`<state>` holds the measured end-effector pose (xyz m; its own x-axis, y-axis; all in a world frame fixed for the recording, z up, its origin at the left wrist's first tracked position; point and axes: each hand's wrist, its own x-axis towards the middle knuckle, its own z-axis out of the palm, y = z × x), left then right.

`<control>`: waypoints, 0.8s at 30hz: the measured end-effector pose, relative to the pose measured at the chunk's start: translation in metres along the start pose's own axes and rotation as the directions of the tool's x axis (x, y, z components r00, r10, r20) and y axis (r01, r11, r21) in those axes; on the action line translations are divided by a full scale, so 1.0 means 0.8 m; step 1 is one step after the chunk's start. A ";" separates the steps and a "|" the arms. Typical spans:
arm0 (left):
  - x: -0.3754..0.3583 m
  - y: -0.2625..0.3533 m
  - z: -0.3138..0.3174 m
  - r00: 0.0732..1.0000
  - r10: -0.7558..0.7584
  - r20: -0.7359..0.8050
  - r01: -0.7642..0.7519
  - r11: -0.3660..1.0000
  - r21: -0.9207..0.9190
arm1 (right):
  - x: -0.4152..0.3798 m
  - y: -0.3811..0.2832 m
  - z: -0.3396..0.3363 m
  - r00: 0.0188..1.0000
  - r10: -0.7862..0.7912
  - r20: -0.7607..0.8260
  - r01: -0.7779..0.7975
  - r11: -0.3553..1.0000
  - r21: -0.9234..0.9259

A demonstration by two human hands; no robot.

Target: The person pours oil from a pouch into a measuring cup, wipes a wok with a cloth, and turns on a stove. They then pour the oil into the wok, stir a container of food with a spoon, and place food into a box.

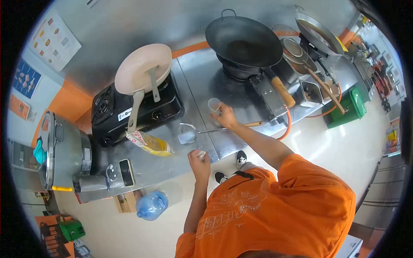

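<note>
At the far left of the frame, a large metal pot (pixel 69 150) is set on the steel counter (pixel 150 172), with a phone (pixel 126 172) laid near the front edge. Beside it, a pale pan (pixel 140 71) is borne by a black stove (pixel 142 114); a yellow bag (pixel 150 144) is placed in front. In the lower centre, the left hand (pixel 199 163) is held at the front edge, its fingers closed around a small white item (pixel 201 155), not clearly identifiable. Above, a turner (pixel 188 133) is laid with its handle passing under the right forearm. At centre, a small clear cup (pixel 214 104) is gripped upright by the right hand (pixel 225 116). Room is offered by the steel between cup and burner (pixel 236 71), where a wok (pixel 244 41) is seated.
</note>
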<state>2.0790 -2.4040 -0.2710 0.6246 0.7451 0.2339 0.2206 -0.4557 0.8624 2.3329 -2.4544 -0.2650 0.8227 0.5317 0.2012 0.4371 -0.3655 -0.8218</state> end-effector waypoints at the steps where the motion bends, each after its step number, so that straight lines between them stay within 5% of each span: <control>1: 0.003 -0.005 0.004 1.000 0.002 0.011 -0.002 1.000 -0.001 | -0.005 0.003 -0.005 1.000 0.009 -0.007 -0.009 1.000 -0.002; 3: 0.012 -0.013 0.011 0.998 0.059 0.035 -0.061 0.996 0.060 | -0.023 0.001 -0.019 0.994 -0.053 -0.093 0.034 0.982 -0.188; 7: 0.023 -0.022 0.015 0.990 0.126 0.057 -0.130 0.989 0.068 | -0.098 -0.100 -0.164 0.998 -0.035 -0.058 0.039 0.997 0.069; 8: 0.024 -0.023 0.013 0.992 0.104 0.069 -0.108 0.993 0.056 | -0.105 -0.132 -0.206 0.878 -0.375 -0.298 0.389 0.921 -0.013; 9: 0.019 -0.024 0.011 0.993 0.077 0.086 -0.082 0.995 0.051 | -0.100 -0.156 -0.259 0.751 -0.557 -0.354 0.501 0.830 -0.245; 11: 0.017 -0.021 0.012 0.992 0.095 0.083 -0.099 0.994 0.055 | -0.075 -0.174 -0.334 0.773 -0.462 -0.435 0.224 0.840 -0.494; 13: 0.017 -0.021 0.011 0.989 0.129 0.072 -0.134 0.989 0.063 | -0.043 -0.106 -0.388 0.914 -0.088 -0.395 -0.111 0.884 -0.455; 14: 0.014 -0.025 0.012 0.990 0.110 0.083 -0.115 0.991 0.060 | -0.026 -0.095 -0.393 0.909 -0.088 -0.407 -0.114 0.888 -0.447; 15: 0.012 -0.027 0.011 0.991 0.092 0.093 -0.097 0.994 0.057 | -0.014 -0.088 -0.400 0.880 0.469 -0.077 -0.469 0.883 0.018; 16: 0.011 -0.023 0.009 0.990 0.104 0.091 -0.110 0.992 0.059 | -0.006 -0.088 -0.407 0.576 0.682 0.451 -0.817 0.506 0.278; 18: 0.001 -0.013 0.005 0.990 0.069 0.121 -0.081 0.992 0.093 | 0.008 -0.072 -0.398 0.577 0.637 0.511 -0.816 0.437 0.377; 20: -0.008 -0.006 0.003 0.989 0.073 0.126 -0.093 0.983 0.160 | 0.033 -0.017 -0.386 0.575 0.432 0.695 -0.815 0.223 0.535; 24: -0.027 0.015 0.005 0.999 0.026 0.038 -0.036 0.953 0.302 | 0.036 -0.075 -0.421 0.548 0.515 0.659 -0.823 0.192 0.534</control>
<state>2.0711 -2.4275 -0.2678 0.6581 0.7140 0.2389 0.4139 -0.6082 0.6774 2.4527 -2.6746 -0.0304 0.4364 0.6064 -0.6647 -0.7874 -0.1001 -0.6082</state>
